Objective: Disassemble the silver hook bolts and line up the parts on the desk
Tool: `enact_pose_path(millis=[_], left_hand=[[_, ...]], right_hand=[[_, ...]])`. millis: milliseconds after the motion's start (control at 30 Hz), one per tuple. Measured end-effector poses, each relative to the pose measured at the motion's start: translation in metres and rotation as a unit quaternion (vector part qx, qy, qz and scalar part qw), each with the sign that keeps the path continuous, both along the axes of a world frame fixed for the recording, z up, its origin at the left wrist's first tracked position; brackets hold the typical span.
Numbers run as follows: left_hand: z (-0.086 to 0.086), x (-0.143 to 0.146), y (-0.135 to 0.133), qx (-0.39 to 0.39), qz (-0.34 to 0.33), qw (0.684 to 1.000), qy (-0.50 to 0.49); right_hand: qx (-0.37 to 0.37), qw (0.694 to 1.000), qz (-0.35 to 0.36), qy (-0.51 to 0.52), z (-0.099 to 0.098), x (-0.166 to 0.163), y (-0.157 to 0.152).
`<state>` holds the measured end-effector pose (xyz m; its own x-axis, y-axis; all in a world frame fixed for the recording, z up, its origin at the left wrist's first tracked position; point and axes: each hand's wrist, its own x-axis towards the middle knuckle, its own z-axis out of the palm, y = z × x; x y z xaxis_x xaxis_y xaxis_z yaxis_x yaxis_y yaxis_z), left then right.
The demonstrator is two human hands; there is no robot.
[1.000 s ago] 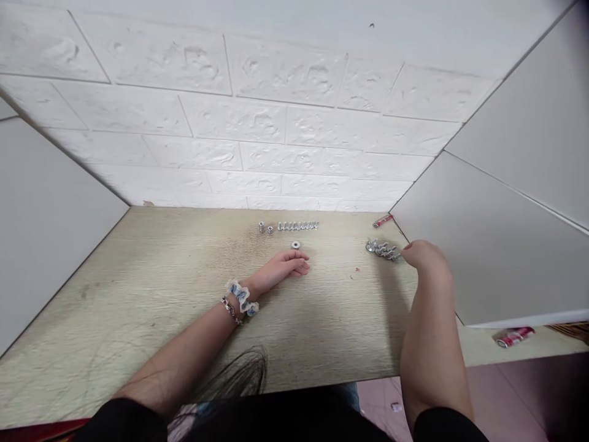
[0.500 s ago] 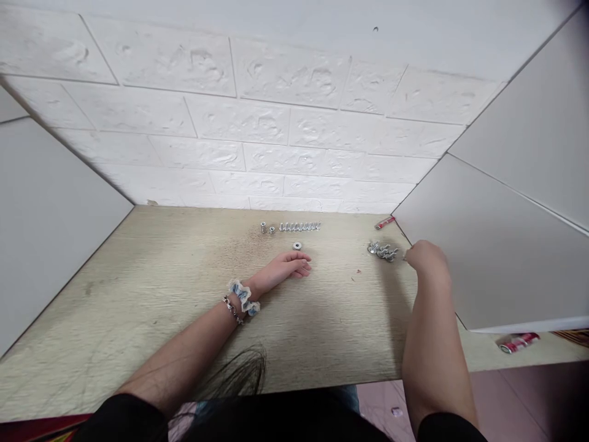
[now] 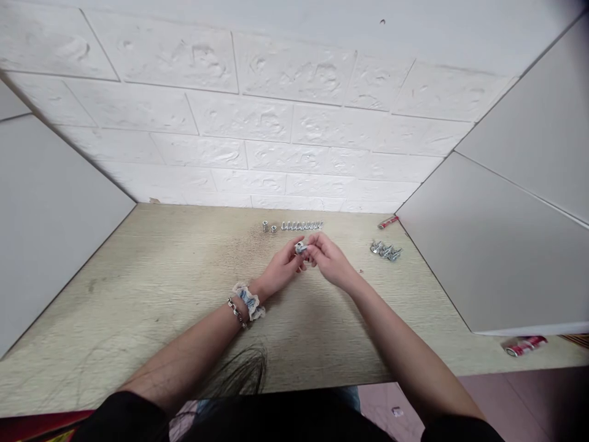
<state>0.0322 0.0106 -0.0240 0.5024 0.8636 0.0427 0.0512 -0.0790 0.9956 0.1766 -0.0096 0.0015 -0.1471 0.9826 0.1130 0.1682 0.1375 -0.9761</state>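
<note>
My left hand (image 3: 281,270), with a scrunchie and chain bracelet at its wrist, has its fingers closed around a round metal washer (image 3: 299,244) with a dark hole. Whether the washer is lifted off the table cannot be told. My right hand (image 3: 327,259) meets it from the right, thumb and fingers pinching a small silver bolt (image 3: 302,249) against the washer. The fingers partly hide both parts. Just behind the hands stands a row of several small bolts (image 3: 302,226). Left of that row are two larger metal pieces (image 3: 265,226).
A cluster of metal fasteners (image 3: 386,251) lies on the right of the wooden table (image 3: 184,264). One red battery (image 3: 388,222) sits by the right panel, another red battery (image 3: 526,345) near the front right edge. A white brick-patterned wall (image 3: 267,153) closes the back.
My right hand has come from beside the fastener cluster leftward to my left hand, bringing a small bolt. My left hand's fingers have moved slightly up around the washer.
</note>
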Motion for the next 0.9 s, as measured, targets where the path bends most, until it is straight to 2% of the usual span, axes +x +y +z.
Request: enact_pose_path(millis=[67,167,433,667,900], left_hand=[[-0.001,-0.001,0.002,0.053,0.04,0.996,0.052],[0.0,-0.003,0.004,0.085,0.086,0.988,0.098],[-0.002,-0.003,0.006,0.142,0.064,0.979,0.135],[0.001,-0.001,0.001,0.125,0.091,0.978,0.137],[0.002,-0.002,0.002,0.126,0.096,0.983,0.096]], right_hand=[[-0.034,0.996,0.027,0.074,-0.008,-0.013,-0.003],[-0.06,0.989,0.009,0.137,-0.014,-0.02,-0.004],[-0.128,0.967,-0.072,0.207,-0.025,-0.02,0.004],[-0.115,0.951,-0.137,0.252,-0.029,-0.017,0.007],[-0.096,0.955,-0.126,0.251,-0.029,-0.014,0.006]])
